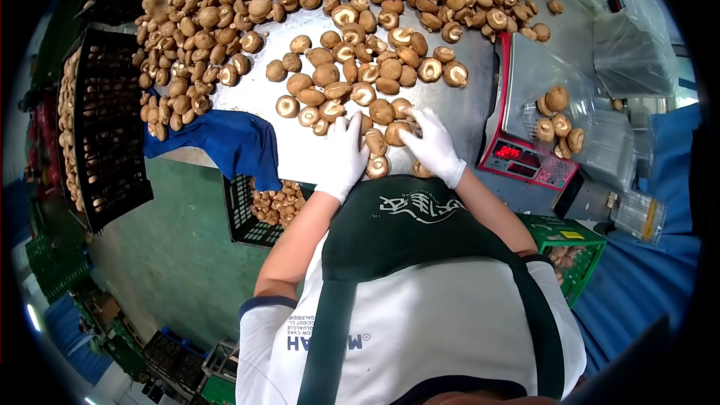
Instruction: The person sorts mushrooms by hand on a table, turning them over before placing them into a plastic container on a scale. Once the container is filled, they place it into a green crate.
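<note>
Both my hands wear white gloves and rest at the near edge of a metal table among brown shiitake mushrooms. My left hand [344,156] lies with its fingers stretched forward, beside a mushroom [376,142] near its thumb. My right hand [433,147] has its fingers apart, and its thumb side touches a mushroom cap [397,133]. A mushroom showing its pale underside [376,166] lies between my hands, close to my dark green apron [405,217]. Just ahead of my fingers is a loose group of mushrooms [325,74], some caps up, some gills up.
A large mushroom heap [217,15] covers the table's far side. On the right, a red-framed scale [491,135] carries a clear plastic bag with several mushrooms [556,99]. Blue cloth [225,135] hangs over the left edge. Black crates [112,127] and a green crate [577,244] hold mushrooms.
</note>
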### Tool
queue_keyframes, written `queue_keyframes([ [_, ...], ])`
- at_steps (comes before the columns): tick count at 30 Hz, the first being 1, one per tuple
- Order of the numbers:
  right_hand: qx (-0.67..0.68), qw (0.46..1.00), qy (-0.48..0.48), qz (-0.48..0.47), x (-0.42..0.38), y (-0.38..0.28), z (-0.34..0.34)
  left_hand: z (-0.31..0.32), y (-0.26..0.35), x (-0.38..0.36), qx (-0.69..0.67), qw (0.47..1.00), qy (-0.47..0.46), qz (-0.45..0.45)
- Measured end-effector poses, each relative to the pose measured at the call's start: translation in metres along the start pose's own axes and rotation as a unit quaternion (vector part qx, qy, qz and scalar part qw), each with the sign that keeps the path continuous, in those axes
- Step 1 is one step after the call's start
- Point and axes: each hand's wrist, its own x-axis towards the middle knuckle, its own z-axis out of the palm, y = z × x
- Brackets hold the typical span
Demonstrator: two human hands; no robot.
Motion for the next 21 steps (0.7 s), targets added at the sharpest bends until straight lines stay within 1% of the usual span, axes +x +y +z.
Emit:
queue_keyframes([
  [1, -0.051, 0.997, -0.021, 0.05, 0.009, -0.013, -0.006, -0.001, 0.002, 0.005, 0.032, 0.999, -0.01, 0.003],
  [2, -0.071, 0.997, 0.04, -0.012, 0.02, -0.007, -0.002, -0.003, 0.003, 0.009, 0.032, 0.999, -0.031, -0.017],
  [3, -0.089, 0.988, 0.101, -0.074, 0.034, -0.001, 0.003, -0.004, 0.004, 0.013, 0.029, 0.999, -0.04, -0.016],
  [5, -0.139, 0.969, 0.168, -0.119, 0.065, 0.0, 0.008, -0.008, 0.001, 0.017, 0.026, 0.998, -0.055, -0.017],
  [6, -0.172, 0.967, 0.156, -0.109, 0.076, -0.002, 0.01, -0.011, 0.003, 0.017, 0.014, 0.999, -0.047, -0.017],
  [7, -0.223, 0.96, 0.137, -0.1, 0.083, -0.003, 0.01, -0.018, 0.006, 0.016, 0.006, 0.998, -0.065, -0.019],
  [9, -0.272, 0.958, 0.061, -0.06, 0.087, -0.011, 0.005, -0.016, 0.003, 0.009, -0.003, 0.997, -0.072, -0.004],
  [10, -0.244, 0.969, 0.031, -0.021, 0.087, -0.016, -0.003, -0.01, -0.001, 0.004, -0.046, 0.998, -0.015, 0.029],
  [11, -0.215, 0.976, 0.002, 0.019, 0.085, -0.018, -0.011, -0.006, -0.004, -0.002, -0.052, 0.998, 0.006, 0.036],
  [12, -0.232, 0.972, -0.003, 0.026, 0.082, -0.013, -0.015, -0.005, -0.008, -0.004, -0.085, 0.996, 0.011, 0.028],
  [13, -0.234, 0.972, 0.015, -0.003, 0.077, -0.004, -0.017, -0.003, -0.012, -0.006, -0.118, 0.993, 0.017, 0.02],
  [15, -0.191, 0.981, 0.034, 0.02, 0.07, 0.009, -0.025, -0.001, -0.018, -0.01, -0.25, 0.966, 0.06, 0.0],
  [16, -0.188, 0.98, 0.064, -0.016, 0.07, 0.019, -0.026, -0.001, -0.019, -0.013, -0.314, 0.946, 0.08, -0.01],
  [19, -0.012, 0.993, 0.095, -0.072, 0.055, 0.04, -0.018, -0.002, -0.017, -0.022, -0.374, 0.92, 0.083, -0.084],
  [20, 0.008, 0.995, 0.086, -0.046, 0.051, 0.046, -0.016, 0.003, -0.021, -0.025, -0.362, 0.925, 0.082, -0.08],
  [21, 0.028, 0.996, 0.078, -0.022, 0.046, 0.047, -0.013, 0.003, -0.02, -0.025, -0.388, 0.914, 0.082, -0.081],
])
